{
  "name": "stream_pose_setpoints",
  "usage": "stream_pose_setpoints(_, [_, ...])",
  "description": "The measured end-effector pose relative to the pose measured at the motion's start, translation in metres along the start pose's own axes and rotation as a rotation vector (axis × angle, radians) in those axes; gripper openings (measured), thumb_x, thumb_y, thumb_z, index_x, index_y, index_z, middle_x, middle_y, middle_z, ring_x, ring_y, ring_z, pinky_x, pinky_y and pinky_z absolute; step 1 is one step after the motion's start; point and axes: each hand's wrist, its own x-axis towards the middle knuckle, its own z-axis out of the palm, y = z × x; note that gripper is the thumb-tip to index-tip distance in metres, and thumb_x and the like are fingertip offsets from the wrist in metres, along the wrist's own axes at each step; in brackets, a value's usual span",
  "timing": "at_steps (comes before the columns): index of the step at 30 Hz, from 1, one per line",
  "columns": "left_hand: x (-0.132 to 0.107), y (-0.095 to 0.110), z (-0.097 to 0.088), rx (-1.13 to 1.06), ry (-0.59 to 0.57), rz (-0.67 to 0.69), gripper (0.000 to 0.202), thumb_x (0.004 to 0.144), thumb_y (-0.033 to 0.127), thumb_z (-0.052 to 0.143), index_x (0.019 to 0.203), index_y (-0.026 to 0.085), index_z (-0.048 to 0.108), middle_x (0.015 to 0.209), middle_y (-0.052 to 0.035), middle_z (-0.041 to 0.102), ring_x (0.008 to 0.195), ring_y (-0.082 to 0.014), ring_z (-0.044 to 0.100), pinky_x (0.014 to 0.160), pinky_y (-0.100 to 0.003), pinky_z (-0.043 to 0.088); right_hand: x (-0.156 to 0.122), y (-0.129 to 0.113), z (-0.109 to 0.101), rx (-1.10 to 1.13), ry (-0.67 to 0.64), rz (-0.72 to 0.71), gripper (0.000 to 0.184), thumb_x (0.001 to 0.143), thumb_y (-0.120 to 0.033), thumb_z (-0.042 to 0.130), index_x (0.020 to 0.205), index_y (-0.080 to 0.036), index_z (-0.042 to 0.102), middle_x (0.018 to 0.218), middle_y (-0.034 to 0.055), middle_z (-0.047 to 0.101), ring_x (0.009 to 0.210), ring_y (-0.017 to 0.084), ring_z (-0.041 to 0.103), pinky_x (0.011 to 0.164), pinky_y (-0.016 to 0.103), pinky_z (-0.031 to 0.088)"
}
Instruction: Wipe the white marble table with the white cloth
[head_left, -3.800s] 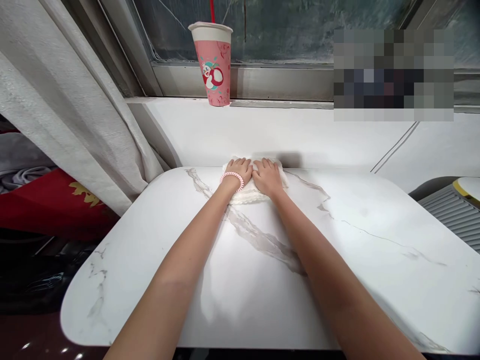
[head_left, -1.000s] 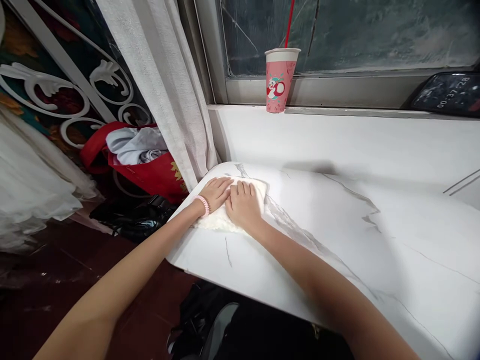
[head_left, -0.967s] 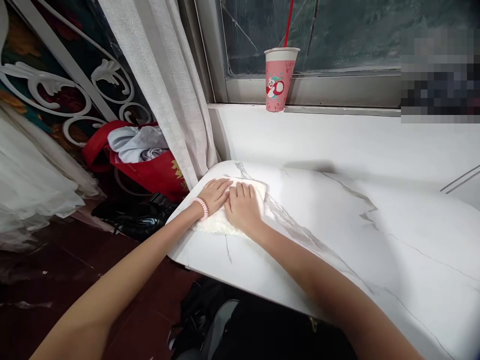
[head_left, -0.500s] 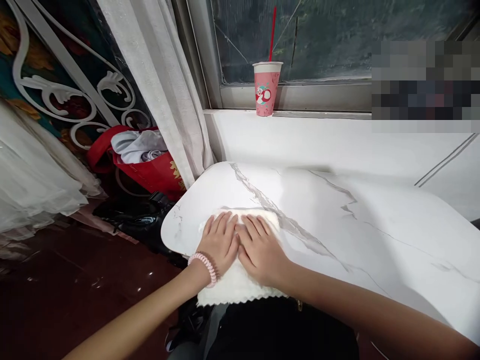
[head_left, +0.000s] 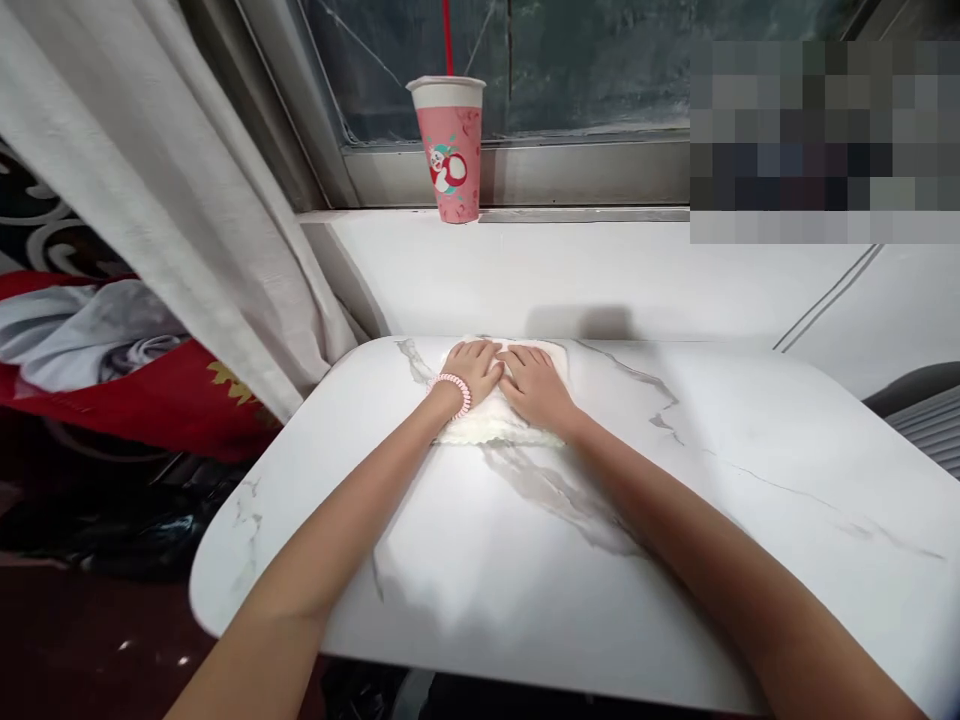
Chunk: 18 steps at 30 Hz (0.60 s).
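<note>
A folded white cloth [head_left: 491, 428] lies on the white marble table [head_left: 675, 540] close to its far edge. My left hand [head_left: 472, 367], with a pink coil band on its wrist, rests flat on the cloth's left half, fingers stretched out. Pressed against it on the right, my right hand [head_left: 534, 387] also lies flat on the cloth with fingers extended. Both arms reach straight out across the tabletop.
A pink paper cup [head_left: 451, 147] with a red straw stands on the white window ledge [head_left: 600, 270] behind the table. A grey-white curtain [head_left: 172, 210] hangs at the left, beside a red bag [head_left: 135, 400] of clothes. A grey slatted object [head_left: 926, 425] sits at the right.
Both hands have pushed the cloth from the table's near left edge out to its far edge. The hands remain flat and side by side on it.
</note>
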Motion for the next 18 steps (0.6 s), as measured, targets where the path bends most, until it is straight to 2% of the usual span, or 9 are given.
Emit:
stream_pose_setpoints(5, [0.042, -0.008, 0.012, -0.062, 0.024, 0.042, 0.042, 0.094, 0.033, 0.039, 0.130, 0.019, 0.055, 0.133, -0.0084, 0.059, 0.126, -0.0252, 0.050, 0.111, -0.043, 0.033, 0.020, 0.032, 0.003, 0.017, 0.019, 0.036, 0.035, 0.089, -0.020, 0.043, 0.118, -0.015, 0.060, 0.128, 0.0132, 0.059, 0.121, 0.026, 0.049, 0.108, 0.041, 0.031])
stream_pose_setpoints(9, [0.057, -0.008, 0.017, -0.087, 0.021, 0.065, 0.042, 0.095, 0.035, 0.038, 0.130, 0.019, 0.055, 0.133, -0.0086, 0.059, 0.126, -0.0251, 0.050, 0.111, -0.042, 0.033, 0.025, 0.045, 0.003, 0.034, 0.044, 0.067, 0.035, 0.088, -0.020, 0.044, 0.117, -0.016, 0.061, 0.125, 0.0119, 0.061, 0.119, 0.026, 0.050, 0.108, 0.040, 0.032])
stream_pose_setpoints(13, [0.050, 0.002, 0.014, -0.074, 0.000, 0.044, 0.045, 0.096, 0.033, 0.035, 0.134, 0.016, 0.051, 0.140, -0.0100, 0.054, 0.132, -0.0248, 0.045, 0.115, -0.043, 0.027, 0.022, 0.045, -0.001, 0.016, 0.040, 0.042, 0.036, 0.089, -0.020, 0.043, 0.118, -0.013, 0.061, 0.126, 0.0128, 0.061, 0.119, 0.025, 0.051, 0.107, 0.039, 0.033])
stream_pose_setpoints(18, [0.015, 0.020, 0.006, -0.051, -0.024, 0.005, 0.047, 0.097, 0.030, 0.031, 0.138, 0.013, 0.047, 0.145, -0.0131, 0.049, 0.137, -0.0257, 0.039, 0.118, -0.047, 0.022, -0.001, 0.023, -0.012, -0.023, -0.006, 0.017, 0.037, 0.091, -0.021, 0.041, 0.122, -0.012, 0.060, 0.128, 0.0141, 0.059, 0.120, 0.026, 0.050, 0.108, 0.041, 0.033])
